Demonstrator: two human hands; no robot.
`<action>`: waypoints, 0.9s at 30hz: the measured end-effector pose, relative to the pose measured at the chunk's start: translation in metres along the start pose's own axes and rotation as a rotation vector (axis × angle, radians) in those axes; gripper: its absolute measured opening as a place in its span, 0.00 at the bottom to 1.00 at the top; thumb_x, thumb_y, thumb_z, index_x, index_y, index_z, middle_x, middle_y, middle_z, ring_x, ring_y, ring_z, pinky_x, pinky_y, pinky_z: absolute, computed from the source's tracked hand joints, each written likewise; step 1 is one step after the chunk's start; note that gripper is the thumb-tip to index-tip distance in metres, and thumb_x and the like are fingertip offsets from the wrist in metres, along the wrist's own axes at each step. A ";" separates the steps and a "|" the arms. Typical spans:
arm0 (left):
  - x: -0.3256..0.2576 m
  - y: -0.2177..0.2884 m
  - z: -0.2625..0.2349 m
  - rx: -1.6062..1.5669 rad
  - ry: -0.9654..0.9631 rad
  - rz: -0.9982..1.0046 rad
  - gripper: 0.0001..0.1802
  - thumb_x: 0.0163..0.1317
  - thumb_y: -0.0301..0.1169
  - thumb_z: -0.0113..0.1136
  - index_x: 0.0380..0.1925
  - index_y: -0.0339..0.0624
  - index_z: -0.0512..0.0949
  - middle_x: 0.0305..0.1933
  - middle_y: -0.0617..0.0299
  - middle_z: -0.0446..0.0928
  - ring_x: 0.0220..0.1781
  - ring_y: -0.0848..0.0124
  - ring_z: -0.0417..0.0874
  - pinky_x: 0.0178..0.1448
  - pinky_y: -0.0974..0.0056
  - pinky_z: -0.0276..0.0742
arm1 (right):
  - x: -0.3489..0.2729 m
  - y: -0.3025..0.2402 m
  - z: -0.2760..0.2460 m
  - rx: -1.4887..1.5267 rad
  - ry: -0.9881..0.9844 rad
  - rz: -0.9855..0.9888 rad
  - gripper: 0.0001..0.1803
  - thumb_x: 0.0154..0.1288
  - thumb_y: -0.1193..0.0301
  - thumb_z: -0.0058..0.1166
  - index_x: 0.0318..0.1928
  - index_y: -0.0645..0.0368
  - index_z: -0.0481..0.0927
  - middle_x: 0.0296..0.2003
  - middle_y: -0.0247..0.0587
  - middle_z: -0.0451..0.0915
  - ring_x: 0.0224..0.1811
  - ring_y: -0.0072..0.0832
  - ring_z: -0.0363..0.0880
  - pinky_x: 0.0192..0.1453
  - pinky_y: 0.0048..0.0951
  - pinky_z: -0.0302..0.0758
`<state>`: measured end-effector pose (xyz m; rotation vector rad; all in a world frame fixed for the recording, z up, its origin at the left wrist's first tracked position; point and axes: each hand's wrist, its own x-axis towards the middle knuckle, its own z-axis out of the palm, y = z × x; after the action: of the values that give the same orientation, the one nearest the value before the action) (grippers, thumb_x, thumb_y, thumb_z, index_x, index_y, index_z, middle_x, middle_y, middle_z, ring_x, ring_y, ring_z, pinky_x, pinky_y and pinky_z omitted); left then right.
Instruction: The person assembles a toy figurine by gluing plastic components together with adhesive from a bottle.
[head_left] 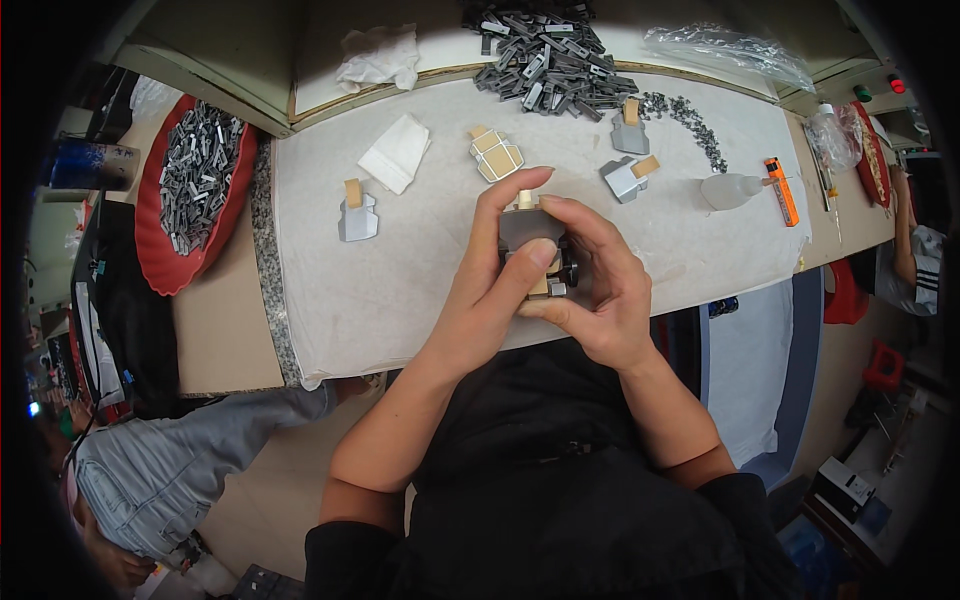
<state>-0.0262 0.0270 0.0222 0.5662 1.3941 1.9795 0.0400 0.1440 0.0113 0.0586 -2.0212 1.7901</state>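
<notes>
both hands meet over the near edge of the white work surface (400,290), the left hand (490,270) and right hand (600,290) clamped together around a small grey block assembly (530,228) with a tan peg on top, its long axis running away from the body and the left thumb pressing its front face (what the right fingers pinch beneath is too hidden to tell). beyond it lie similar grey blocks (358,212), well apart with open cloth between. farthest are a pile of dark metal parts (550,60) and a red tray (185,260) at the left.

Bare white cloth (400,290) lies open left of the hands; ahead, grey blocks (625,178) and a metal-parts pile (550,60) crowd the way
</notes>
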 end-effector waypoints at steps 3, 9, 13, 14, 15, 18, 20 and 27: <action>0.001 -0.001 0.001 0.024 0.006 0.021 0.25 0.62 0.33 0.46 0.58 0.42 0.56 0.47 0.61 0.63 0.46 0.77 0.64 0.52 0.72 0.62 | -0.001 -0.002 0.000 0.054 0.013 0.039 0.36 0.41 0.75 0.66 0.55 0.60 0.67 0.50 0.43 0.72 0.48 0.30 0.73 0.51 0.28 0.70; 0.001 -0.001 0.001 0.002 0.004 0.017 0.25 0.63 0.34 0.46 0.58 0.42 0.55 0.46 0.62 0.63 0.45 0.77 0.64 0.51 0.72 0.63 | -0.001 -0.002 -0.004 0.030 -0.086 0.050 0.39 0.42 0.78 0.64 0.57 0.69 0.61 0.54 0.48 0.65 0.56 0.32 0.66 0.59 0.31 0.62; 0.001 -0.003 -0.001 0.006 0.004 0.006 0.25 0.63 0.34 0.46 0.59 0.42 0.55 0.45 0.62 0.63 0.45 0.77 0.64 0.50 0.72 0.63 | 0.000 0.001 0.000 0.003 0.023 0.002 0.35 0.41 0.74 0.65 0.54 0.58 0.68 0.50 0.42 0.72 0.49 0.32 0.73 0.50 0.28 0.71; 0.001 -0.003 0.000 0.007 0.001 0.005 0.25 0.63 0.34 0.46 0.59 0.42 0.55 0.45 0.62 0.63 0.45 0.77 0.64 0.50 0.72 0.63 | 0.000 0.001 0.000 -0.009 0.021 -0.002 0.35 0.40 0.73 0.65 0.54 0.58 0.68 0.50 0.41 0.72 0.49 0.32 0.73 0.50 0.28 0.71; 0.001 -0.002 0.000 0.003 0.005 0.007 0.25 0.63 0.34 0.46 0.59 0.42 0.55 0.45 0.62 0.63 0.45 0.77 0.64 0.50 0.72 0.63 | 0.000 0.001 0.000 -0.021 0.019 -0.006 0.35 0.40 0.73 0.66 0.54 0.58 0.68 0.50 0.41 0.73 0.48 0.33 0.73 0.49 0.28 0.71; 0.001 -0.002 0.000 -0.007 0.007 0.004 0.25 0.63 0.34 0.46 0.59 0.43 0.55 0.45 0.61 0.63 0.45 0.77 0.64 0.50 0.72 0.63 | 0.000 0.001 0.000 -0.032 0.021 -0.009 0.36 0.39 0.73 0.66 0.54 0.58 0.69 0.50 0.40 0.73 0.47 0.33 0.73 0.49 0.28 0.71; 0.001 -0.002 0.000 -0.015 0.005 -0.001 0.25 0.62 0.34 0.46 0.59 0.43 0.55 0.45 0.61 0.63 0.45 0.77 0.64 0.50 0.72 0.63 | 0.000 0.001 0.000 -0.035 0.025 -0.009 0.35 0.39 0.73 0.66 0.54 0.57 0.69 0.50 0.40 0.73 0.47 0.33 0.73 0.48 0.28 0.71; 0.000 -0.002 0.001 -0.006 0.008 0.005 0.25 0.63 0.33 0.45 0.59 0.43 0.55 0.45 0.61 0.63 0.45 0.77 0.65 0.50 0.71 0.63 | 0.000 0.000 0.000 -0.014 0.024 0.007 0.35 0.39 0.73 0.66 0.53 0.57 0.69 0.50 0.40 0.73 0.47 0.33 0.74 0.47 0.28 0.72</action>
<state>-0.0250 0.0286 0.0209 0.5600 1.3926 1.9918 0.0397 0.1440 0.0111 0.0260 -2.0195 1.7720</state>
